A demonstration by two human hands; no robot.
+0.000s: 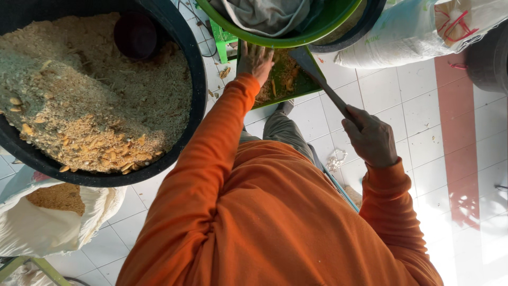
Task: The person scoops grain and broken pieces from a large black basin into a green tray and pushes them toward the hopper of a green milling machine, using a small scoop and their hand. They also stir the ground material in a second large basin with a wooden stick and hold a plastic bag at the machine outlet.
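Gripping cleaver handle (338,103), right hand (372,137); left hand (255,61) flat on board (301,82).

Long blade (317,79) tilted over green tray (307,83)

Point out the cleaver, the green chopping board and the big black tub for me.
cleaver (307,62): head view, on the flat of the blade over the board.
green chopping board (296,85): head view, on its bare right edge.
big black tub (197,79): head view, on its right rim.

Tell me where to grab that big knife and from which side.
Grip the knife by its handle end, where the right hand already wraps it, coming from the person's side. The broad blade points away over the green board.
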